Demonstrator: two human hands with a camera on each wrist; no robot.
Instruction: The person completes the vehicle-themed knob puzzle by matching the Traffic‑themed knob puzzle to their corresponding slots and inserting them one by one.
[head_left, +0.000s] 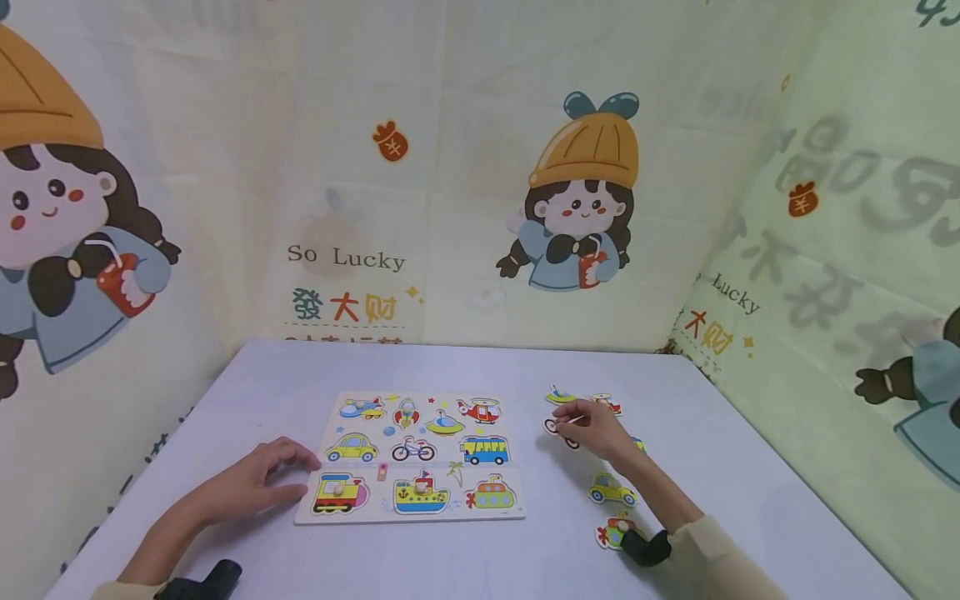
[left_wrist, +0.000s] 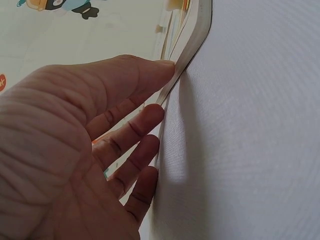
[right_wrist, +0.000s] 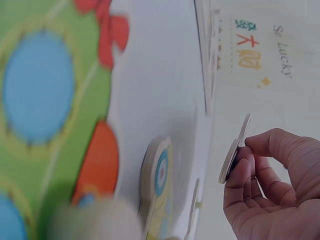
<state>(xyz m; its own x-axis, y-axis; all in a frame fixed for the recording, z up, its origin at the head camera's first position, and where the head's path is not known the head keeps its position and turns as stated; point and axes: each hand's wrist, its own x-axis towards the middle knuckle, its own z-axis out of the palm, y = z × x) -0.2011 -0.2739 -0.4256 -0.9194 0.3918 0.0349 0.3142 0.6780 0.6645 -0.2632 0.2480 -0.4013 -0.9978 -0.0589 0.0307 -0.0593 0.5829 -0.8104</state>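
Note:
My right hand (head_left: 596,429) pinches a bicycle puzzle piece (right_wrist: 231,159) between thumb and fingers, raised over the table right of the puzzle board (head_left: 408,522). In the right wrist view the piece appears nearly edge-on. At the board's left edge, my left hand (head_left: 258,479) rests with thumb and fingers spread and gently bent. Its thumb touches the board rim (left_wrist: 192,42) in the left wrist view. Knobs show on the board's train piece (head_left: 341,493) and ship piece (head_left: 422,492). The other vehicle pictures, including a bicycle picture (head_left: 413,450), show no clear knobs.
Loose pieces lie at the right: a flying saucer (head_left: 558,397), a helicopter (head_left: 612,407), a yellow car (head_left: 612,490) and a submarine (head_left: 610,533) partly behind the wrist camera. My forearm mostly covers another piece (head_left: 639,444). Printed cloth (head_left: 457,208) stands behind the white table (head_left: 277,379).

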